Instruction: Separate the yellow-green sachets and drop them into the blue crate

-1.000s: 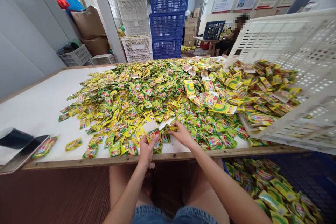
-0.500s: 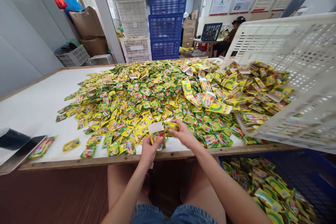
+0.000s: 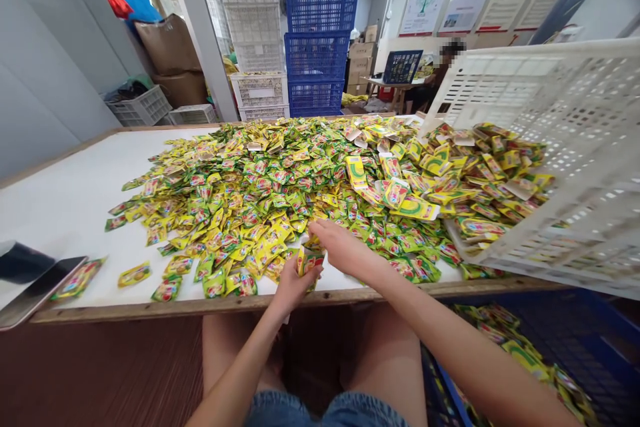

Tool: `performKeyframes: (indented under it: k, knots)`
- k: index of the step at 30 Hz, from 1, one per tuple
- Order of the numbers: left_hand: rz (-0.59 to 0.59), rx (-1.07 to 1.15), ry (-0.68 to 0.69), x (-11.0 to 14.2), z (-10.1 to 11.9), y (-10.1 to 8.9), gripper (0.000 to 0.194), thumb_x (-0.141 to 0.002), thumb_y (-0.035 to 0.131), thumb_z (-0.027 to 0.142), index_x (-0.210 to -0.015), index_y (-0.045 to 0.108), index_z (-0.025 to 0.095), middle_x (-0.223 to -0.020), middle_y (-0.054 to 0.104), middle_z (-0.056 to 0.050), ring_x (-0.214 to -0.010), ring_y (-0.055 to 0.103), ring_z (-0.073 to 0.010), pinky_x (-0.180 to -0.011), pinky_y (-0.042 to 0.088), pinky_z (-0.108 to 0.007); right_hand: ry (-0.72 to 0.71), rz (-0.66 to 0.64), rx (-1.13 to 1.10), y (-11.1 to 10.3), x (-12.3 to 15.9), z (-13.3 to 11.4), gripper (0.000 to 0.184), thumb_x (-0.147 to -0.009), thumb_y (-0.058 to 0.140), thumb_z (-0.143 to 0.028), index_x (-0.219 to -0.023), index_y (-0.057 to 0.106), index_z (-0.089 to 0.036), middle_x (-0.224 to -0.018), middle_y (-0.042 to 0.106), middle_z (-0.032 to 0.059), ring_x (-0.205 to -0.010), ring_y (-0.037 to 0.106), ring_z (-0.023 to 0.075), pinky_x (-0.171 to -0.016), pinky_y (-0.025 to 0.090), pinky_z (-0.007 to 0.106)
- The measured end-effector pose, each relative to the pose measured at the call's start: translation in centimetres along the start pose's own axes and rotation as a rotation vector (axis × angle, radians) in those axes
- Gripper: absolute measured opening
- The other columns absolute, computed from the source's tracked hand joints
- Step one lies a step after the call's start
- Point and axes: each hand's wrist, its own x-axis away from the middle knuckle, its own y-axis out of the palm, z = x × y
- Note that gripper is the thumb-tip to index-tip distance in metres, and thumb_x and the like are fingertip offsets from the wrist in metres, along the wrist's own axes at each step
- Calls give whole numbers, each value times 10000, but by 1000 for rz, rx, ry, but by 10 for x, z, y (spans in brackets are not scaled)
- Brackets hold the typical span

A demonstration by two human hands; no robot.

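Note:
My left hand is wrapped round a small green and yellow carton, held upright over the table's front edge. My right hand is at the carton's top, fingers pinched together; whatever lies between them is hidden. Behind both hands spreads a large heap of small green and yellow sachets. Flat cartons, some with white flaps showing, lie on the heap's right side, among them a yellow carton.
A white crate lies tipped on the right, cartons spilling from it. Below the table's right edge stands a blue crate with more cartons. A phone and a dark object lie at left. Stacked crates and a seated person are beyond.
My right hand has moved left onto the carton's top, and the small yellow sachet it held is out of sight. The carton's raised white flap no longer shows.

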Motion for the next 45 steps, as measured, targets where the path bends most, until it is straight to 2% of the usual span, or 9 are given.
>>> performKeyframes:
  k: [4,10,14,17,21,28,35,38,45]
  knots:
    - [2,64,-14,0,-2,4,311,-710,644,354,-853,515,111,-674,580,-17,-573,524,-108,-550,415,-223,6,-69,135,-3,2,-6,362,-609,497,51,-904,472,-157,-941,471,71,-846,475,176,-688,364,259]
    - [0,54,12,1,-1,6,309,-715,639,376,-836,504,126,-670,571,-3,-583,529,-108,-552,411,-216,-4,-87,91,-1,5,-8,339,-607,536,50,-868,505,-165,-953,438,71,-895,453,184,-739,377,274]
    - [-5,90,10,1,-2,6,336,-700,648,383,-863,501,129,-687,592,-13,-590,546,-115,-569,428,-227,-52,-46,-158,6,5,-4,448,-638,519,52,-1031,446,-151,-1025,461,76,-968,443,169,-834,383,277]
    - [-9,138,-16,0,-3,6,347,-700,652,382,-876,495,128,-691,599,-23,-592,563,-122,-579,438,-235,-49,17,-307,11,6,3,373,-734,474,5,-1073,411,-137,-1040,473,78,-974,451,149,-851,387,268]
    - [4,166,-44,0,-6,8,353,-698,665,366,-907,501,133,-740,608,-29,-620,583,-128,-605,456,-244,28,48,-95,13,6,7,178,-761,513,-52,-921,486,-124,-982,480,94,-921,452,176,-806,394,296]
    - [2,145,-1,0,-6,7,322,-697,669,353,-863,509,129,-718,603,-22,-610,554,-112,-569,433,-210,38,-110,177,3,-4,-11,251,-637,639,-54,-850,526,-126,-955,513,101,-922,474,212,-780,398,294]
    - [-15,166,-33,0,-2,3,344,-715,644,387,-895,497,133,-796,629,-54,-684,597,-146,-634,457,-245,182,144,-24,22,0,-3,191,-773,585,-120,-935,485,-128,-907,529,65,-829,493,169,-727,402,272]
    - [19,115,-9,0,-2,3,309,-713,650,367,-857,508,133,-764,621,-37,-674,575,-129,-632,445,-233,125,228,-45,28,5,0,155,-767,602,-134,-895,515,-136,-914,523,66,-854,463,180,-755,392,290]
    - [-51,107,2,0,1,2,311,-717,648,358,-887,556,115,-747,625,-41,-671,569,-132,-620,433,-233,32,214,-113,24,14,7,123,-797,594,-261,-746,581,-149,-1017,504,78,-981,412,198,-861,338,356]
